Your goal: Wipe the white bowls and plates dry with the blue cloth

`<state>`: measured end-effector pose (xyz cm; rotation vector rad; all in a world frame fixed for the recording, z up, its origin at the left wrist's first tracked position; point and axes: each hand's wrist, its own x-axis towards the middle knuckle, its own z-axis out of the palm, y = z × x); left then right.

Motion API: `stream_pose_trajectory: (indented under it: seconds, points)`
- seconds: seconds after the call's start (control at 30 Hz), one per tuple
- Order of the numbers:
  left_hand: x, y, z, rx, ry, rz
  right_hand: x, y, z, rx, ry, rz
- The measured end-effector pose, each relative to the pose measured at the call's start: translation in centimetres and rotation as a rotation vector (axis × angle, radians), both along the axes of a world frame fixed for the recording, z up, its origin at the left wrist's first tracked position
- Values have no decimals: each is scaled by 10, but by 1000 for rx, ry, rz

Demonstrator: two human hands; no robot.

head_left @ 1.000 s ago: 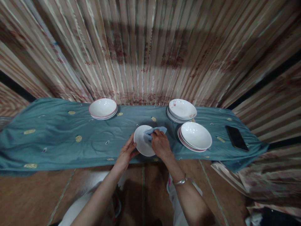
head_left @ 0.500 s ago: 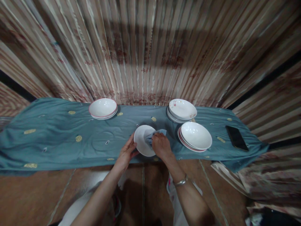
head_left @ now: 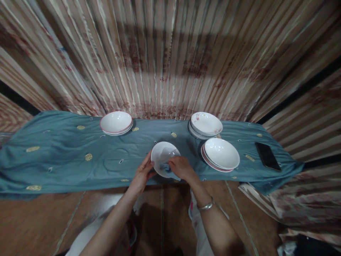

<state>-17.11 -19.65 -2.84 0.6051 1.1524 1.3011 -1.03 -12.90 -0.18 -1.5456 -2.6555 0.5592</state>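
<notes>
A white bowl [head_left: 160,153] is tilted toward me near the front edge of the cloth-covered table. My left hand [head_left: 144,171] grips its left rim, thumb at the inner edge and the other fingers behind it. Inside the bowl, my right hand [head_left: 181,167] is closed on a light blue cloth [head_left: 165,168], pressed against the lower inner wall. Part of the cloth hangs past the bowl's lower right rim. The fingertips of my right hand are partly hidden.
Red-rimmed bowls [head_left: 116,122] are stacked at the back left. At the right stand a stack of flower-patterned dishes [head_left: 207,124] and a stack of white bowls [head_left: 222,154]. A black phone [head_left: 268,156] lies at the far right on the teal tablecloth [head_left: 64,153].
My right hand and the cloth have moved down inside the bowl, from its right side toward the lower part. My left hand keeps its hold on the rim.
</notes>
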Motion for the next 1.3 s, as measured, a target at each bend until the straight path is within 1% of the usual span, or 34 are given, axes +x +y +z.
stream_pose_trajectory:
  seconds: [0.1,0.37,0.47,0.6,0.67,0.8,0.9,1.0,1.17,1.3]
  points:
    - [0,0,1,-1,-8,5,0,2,-3,-91,140,37]
    - [1,0,0,-9,-24,31,-3,7,-15,-362,592,102]
    - [1,0,-2,-20,-21,41,-5,6,-16,-460,721,90]
    - [1,0,-1,-28,-24,47,-9,4,-19,-556,833,45]
    - [1,0,0,-29,-25,48,-10,3,-20,-560,879,43]
    - [2,0,4,-31,-20,57,-14,2,-20,-522,948,62]
    - [3,0,4,-34,-13,71,-17,1,-21,-494,985,49]
    - [2,0,1,-34,-13,83,-20,1,-22,-461,1024,50]
    - [0,1,-7,-7,-9,68,-23,1,-20,-386,1060,100]
    - [0,1,-8,14,-32,54,-24,3,-22,-314,1061,113]
